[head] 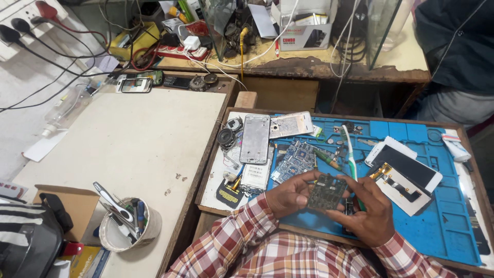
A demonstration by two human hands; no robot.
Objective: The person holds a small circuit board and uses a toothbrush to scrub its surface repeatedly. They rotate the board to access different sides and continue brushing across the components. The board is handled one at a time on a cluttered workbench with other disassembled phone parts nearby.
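Dark phone circuit board [327, 192] held up between both hands, just above near edge of blue repair mat [442, 231]. Left hand [290, 194] closed on board's left edge, thumb across top. Right hand [368, 208] gripping right and lower edges, fingers curled under. Plaid sleeves [247, 247] on both arms.

Just beyond right hand: white-and-green toothbrush [349, 152], upright-ish, lower end hidden behind fingers. Right of right hand: white phone with dark screen [409, 167], on top of a white display panel with flex cable [399, 188], touching.

Beyond left hand: blue circuit board [294, 159] lying flat, green-handled screwdriver [324, 157] just beside it. Further out: silver phone mid-frame [255, 138], white phone back cover [291, 124] next to it. Left of left hand: phone battery [256, 176], small round speaker parts [225, 137].

Far right edge of mat: small white tube [455, 148].

Well left of left hand, on pale desk [139, 139]: cup of tools [128, 226] with tweezers and brushes; two phones [136, 84] at far edge. Power strip [180, 51] and tangled cables on shelf beyond. Black bag [25, 242] at far left.
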